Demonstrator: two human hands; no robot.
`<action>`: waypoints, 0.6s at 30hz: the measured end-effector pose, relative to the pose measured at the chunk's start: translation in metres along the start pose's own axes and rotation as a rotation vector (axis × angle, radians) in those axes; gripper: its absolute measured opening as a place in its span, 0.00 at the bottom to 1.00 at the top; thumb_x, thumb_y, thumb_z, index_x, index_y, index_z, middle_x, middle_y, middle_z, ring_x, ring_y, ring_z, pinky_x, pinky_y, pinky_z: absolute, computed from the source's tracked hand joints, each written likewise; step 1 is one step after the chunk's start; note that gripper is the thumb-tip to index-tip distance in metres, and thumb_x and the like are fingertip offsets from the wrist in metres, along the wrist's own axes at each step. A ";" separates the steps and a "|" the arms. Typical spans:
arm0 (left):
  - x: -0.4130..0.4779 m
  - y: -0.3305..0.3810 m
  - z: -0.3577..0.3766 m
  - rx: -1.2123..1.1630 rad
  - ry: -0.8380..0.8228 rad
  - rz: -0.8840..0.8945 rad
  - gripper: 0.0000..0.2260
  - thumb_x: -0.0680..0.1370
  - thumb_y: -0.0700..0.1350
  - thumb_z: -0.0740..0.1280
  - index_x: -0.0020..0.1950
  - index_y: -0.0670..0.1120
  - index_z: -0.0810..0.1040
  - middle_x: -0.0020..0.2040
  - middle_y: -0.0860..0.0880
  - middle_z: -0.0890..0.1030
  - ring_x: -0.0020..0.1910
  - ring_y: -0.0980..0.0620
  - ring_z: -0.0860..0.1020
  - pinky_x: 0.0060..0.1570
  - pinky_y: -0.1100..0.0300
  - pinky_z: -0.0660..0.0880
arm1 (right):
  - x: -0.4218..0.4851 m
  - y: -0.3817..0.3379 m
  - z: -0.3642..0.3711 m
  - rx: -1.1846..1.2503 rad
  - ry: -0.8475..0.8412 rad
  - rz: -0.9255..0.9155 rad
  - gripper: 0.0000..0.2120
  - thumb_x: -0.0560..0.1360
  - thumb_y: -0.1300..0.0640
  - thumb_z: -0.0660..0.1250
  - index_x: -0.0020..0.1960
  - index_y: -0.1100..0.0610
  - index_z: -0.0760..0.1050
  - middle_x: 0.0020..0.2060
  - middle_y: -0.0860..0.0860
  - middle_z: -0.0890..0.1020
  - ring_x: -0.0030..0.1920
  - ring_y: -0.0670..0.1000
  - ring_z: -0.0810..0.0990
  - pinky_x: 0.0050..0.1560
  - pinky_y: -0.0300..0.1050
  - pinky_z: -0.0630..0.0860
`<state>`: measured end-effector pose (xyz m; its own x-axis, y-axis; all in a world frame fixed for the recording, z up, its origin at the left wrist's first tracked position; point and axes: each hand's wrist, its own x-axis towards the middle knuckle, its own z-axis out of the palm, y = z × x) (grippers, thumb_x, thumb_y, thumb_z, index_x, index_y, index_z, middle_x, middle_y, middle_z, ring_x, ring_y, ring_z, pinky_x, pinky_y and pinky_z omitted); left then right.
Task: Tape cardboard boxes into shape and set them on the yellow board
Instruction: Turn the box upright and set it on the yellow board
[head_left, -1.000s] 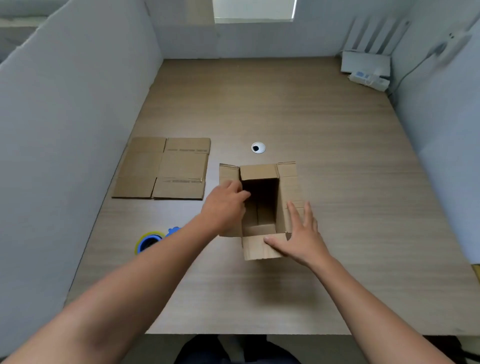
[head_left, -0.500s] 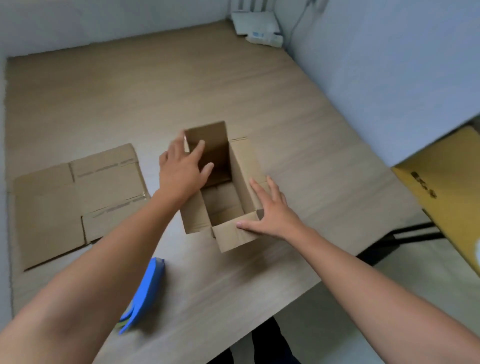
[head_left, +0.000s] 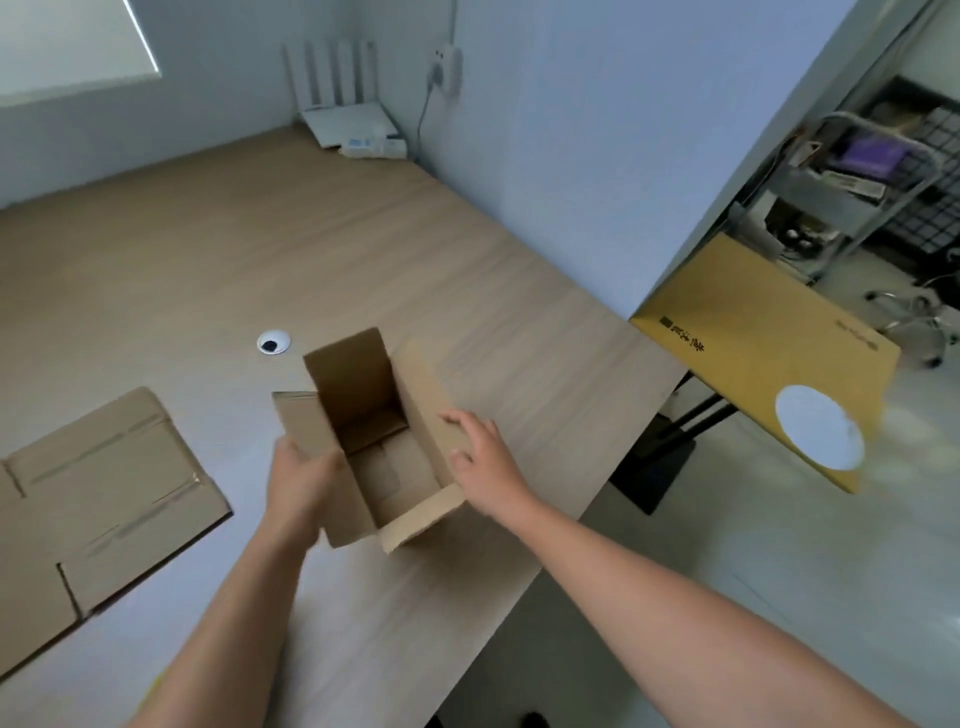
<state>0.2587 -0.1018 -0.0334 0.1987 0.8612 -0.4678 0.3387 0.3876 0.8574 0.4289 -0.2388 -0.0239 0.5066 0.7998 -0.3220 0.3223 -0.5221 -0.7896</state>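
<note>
An open-topped cardboard box (head_left: 374, 410) with its flaps up is held between my hands over the wooden table (head_left: 208, 260). My left hand (head_left: 301, 483) grips the box's left wall, thumb against the outside. My right hand (head_left: 483, 462) holds the right wall and its flap, fingers curled over the edge. The yellow board (head_left: 753, 338) lies to the right, beyond the table's edge, with a white round sticker on it.
Flattened cardboard boxes (head_left: 93, 504) lie on the table's left. A white cable grommet (head_left: 274, 343) sits behind the box. A router (head_left: 348, 124) stands in the far corner. Grey partitions wall the table; a wire rack (head_left: 857, 171) stands at far right.
My view swung right, bringing the yellow board in and losing the tape roll. My left hand came out of the box's inside to its left wall; my right hand closed on the right wall.
</note>
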 end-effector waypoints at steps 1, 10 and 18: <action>-0.007 -0.003 0.008 -0.001 -0.021 -0.006 0.06 0.76 0.38 0.69 0.51 0.45 0.77 0.47 0.42 0.81 0.52 0.36 0.81 0.48 0.44 0.79 | -0.009 0.005 -0.008 0.062 0.028 0.011 0.29 0.82 0.65 0.60 0.77 0.42 0.63 0.74 0.46 0.65 0.71 0.45 0.67 0.72 0.43 0.66; -0.047 0.053 0.137 0.029 -0.436 0.068 0.10 0.80 0.43 0.71 0.60 0.45 0.77 0.52 0.45 0.84 0.49 0.46 0.83 0.49 0.48 0.82 | -0.083 0.084 -0.125 0.512 0.342 0.275 0.14 0.81 0.56 0.66 0.66 0.53 0.78 0.54 0.46 0.85 0.55 0.50 0.83 0.54 0.46 0.82; -0.128 0.109 0.308 0.187 -0.608 0.347 0.10 0.80 0.49 0.69 0.59 0.48 0.75 0.51 0.51 0.82 0.46 0.56 0.80 0.36 0.62 0.74 | -0.128 0.164 -0.238 0.629 0.723 0.326 0.09 0.77 0.50 0.66 0.56 0.46 0.81 0.51 0.43 0.86 0.54 0.51 0.84 0.58 0.60 0.81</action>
<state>0.5537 -0.2711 0.0536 0.7811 0.5683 -0.2586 0.3041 0.0154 0.9525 0.6072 -0.4970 0.0122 0.9246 0.1658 -0.3428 -0.2930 -0.2653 -0.9186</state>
